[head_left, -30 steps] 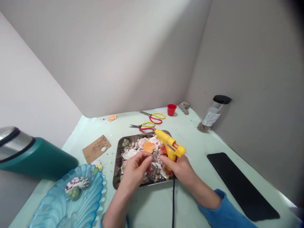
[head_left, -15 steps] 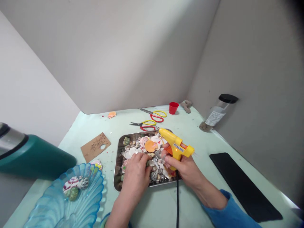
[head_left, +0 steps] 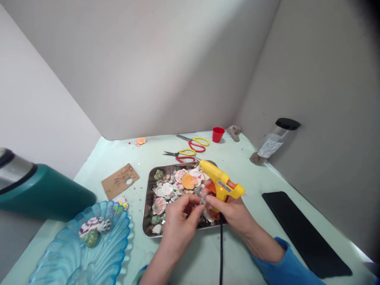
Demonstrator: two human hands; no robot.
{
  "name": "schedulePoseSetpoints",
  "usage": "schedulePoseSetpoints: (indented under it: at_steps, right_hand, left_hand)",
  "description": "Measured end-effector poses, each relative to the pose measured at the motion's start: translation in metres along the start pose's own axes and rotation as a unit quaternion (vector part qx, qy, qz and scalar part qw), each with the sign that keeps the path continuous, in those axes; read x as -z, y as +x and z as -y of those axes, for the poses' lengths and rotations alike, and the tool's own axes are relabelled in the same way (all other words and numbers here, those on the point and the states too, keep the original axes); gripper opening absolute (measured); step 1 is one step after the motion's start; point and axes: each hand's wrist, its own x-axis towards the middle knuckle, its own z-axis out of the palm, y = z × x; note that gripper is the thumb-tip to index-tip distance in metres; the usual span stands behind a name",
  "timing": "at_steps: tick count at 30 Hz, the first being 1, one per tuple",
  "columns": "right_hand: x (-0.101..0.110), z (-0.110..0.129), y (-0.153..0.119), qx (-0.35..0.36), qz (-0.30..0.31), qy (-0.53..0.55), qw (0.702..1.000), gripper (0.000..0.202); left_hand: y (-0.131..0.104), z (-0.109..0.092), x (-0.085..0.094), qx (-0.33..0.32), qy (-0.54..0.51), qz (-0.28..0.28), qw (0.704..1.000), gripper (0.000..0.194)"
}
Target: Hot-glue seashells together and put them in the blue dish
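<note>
The right hand (head_left: 233, 209) is wrapped around a yellow hot-glue gun (head_left: 214, 172), held above the right part of a metal tray (head_left: 144, 215) of seashells. The left hand (head_left: 181, 219) is curled over the tray, its thumb and forefinger drawn in to a small greyish piece (head_left: 203, 200) that meets the right fingertips; I cannot tell whether the left fingers grip it.

The left hand hides the middle front of the tray, and the gun covers part of its right side. The gun's black cord (head_left: 221, 245) runs down across the table in front. Behind the tray lie the nearer scissors (head_left: 170, 153), whose handles the nozzle overlaps in view, and the farther scissors (head_left: 184, 137), with a red cup (head_left: 218, 135) beyond.

To the left, a blue shell-shaped dish (head_left: 59, 261) bears several shells (head_left: 92, 233); next to it a green bottle (head_left: 59, 194) lies tilted in view, near a brown board (head_left: 114, 184) with a hole. To the right are a black mat (head_left: 303, 233) and a black-lidded clear jar (head_left: 270, 146).
</note>
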Motion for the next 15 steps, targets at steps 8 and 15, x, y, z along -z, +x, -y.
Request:
schedulePoseSetpoints:
  at_steps: [8, 15]
  right_hand:
    - [0.0015, -0.0014, -0.0011, -0.005, -0.005, -0.034, 0.999, 0.034]
    - [0.0023, -0.0042, -0.0002, 0.017, -0.004, -0.073, 0.997, 0.03]
  left_hand:
    - [-0.001, 0.0037, -0.0011, 0.046, -0.111, -0.02, 0.993, 0.019]
    - [-0.0011, -0.002, 0.0004, 0.054, -0.153, -0.028, 0.986, 0.026]
